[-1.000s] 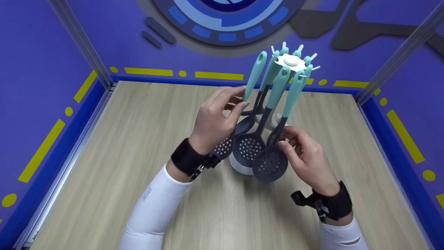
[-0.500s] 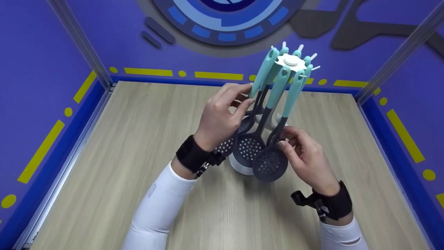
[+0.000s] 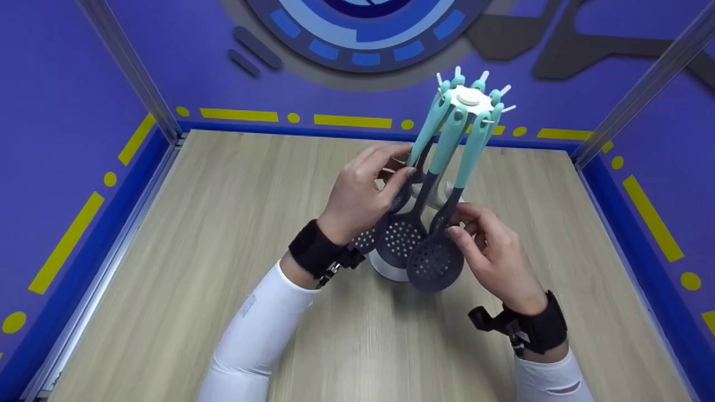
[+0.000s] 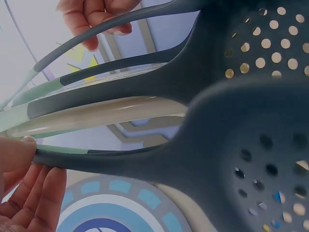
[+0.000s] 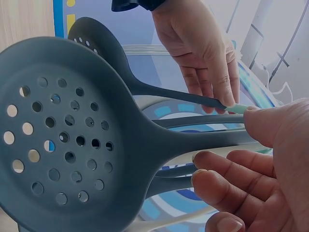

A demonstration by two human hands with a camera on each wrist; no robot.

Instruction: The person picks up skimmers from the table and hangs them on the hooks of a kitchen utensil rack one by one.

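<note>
A white rotating utensil rack (image 3: pixel 468 96) holds several dark grey utensils with mint-green handles. At its left, my left hand (image 3: pixel 363 190) pinches the handle of a skimmer (image 3: pixel 427 131) between thumb and fingers. Its top now sits against a rack hook; the perforated head is partly hidden by the wrist. A round skimmer (image 3: pixel 435 265) hangs at the front right. My right hand (image 3: pixel 497 257) has its thumb (image 5: pixel 260 123) on that skimmer's handle, with curled fingers (image 5: pixel 217 186) on the other side. Between them hangs another perforated utensil (image 3: pixel 401 237).
The rack's round base (image 3: pixel 388 271) stands on a wooden table (image 3: pixel 234 234). Purple-blue panels with yellow markings (image 3: pixel 352 121) rise behind and on both sides. A black wrist camera strap (image 3: pixel 315 251) is worn on each arm.
My left hand has moved right with the skimmer, then slightly down. The handle's top has gone from beside the rack to one of its hooks. My right hand has stayed in place.
</note>
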